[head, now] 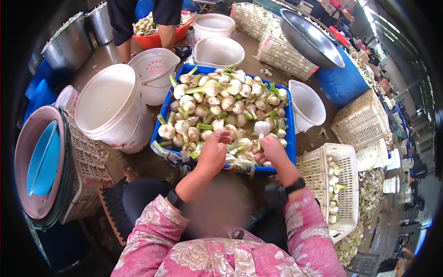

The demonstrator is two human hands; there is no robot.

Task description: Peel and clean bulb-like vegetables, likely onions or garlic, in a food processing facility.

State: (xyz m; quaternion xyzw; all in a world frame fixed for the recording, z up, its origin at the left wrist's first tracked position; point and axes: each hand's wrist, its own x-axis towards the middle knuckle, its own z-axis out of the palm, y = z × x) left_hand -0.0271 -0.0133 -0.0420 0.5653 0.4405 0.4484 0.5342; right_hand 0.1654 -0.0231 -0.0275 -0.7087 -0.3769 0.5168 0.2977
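My right hand (271, 149) grips a white garlic bulb (262, 128) by its green stem, with the bulb pointing up and away from me. My left hand (214, 152) hovers over the near part of the heap, its fingers loosely bent and a little apart, and I see nothing held in it. Below both hands is a blue plastic crate (292, 138) heaped with garlic bulbs (228, 104), many with short green stems. Pale peeled leaves (242, 161) lie along its near edge, between my hands.
White buckets (107, 100) stand left of the crate, with more behind it and a tilted one (306, 104) at its right. A white plastic basket (346, 194) at my right holds several bulbs. Stacked basins (20, 166) rise at far left. Another person's legs (168, 34) are beyond the buckets.
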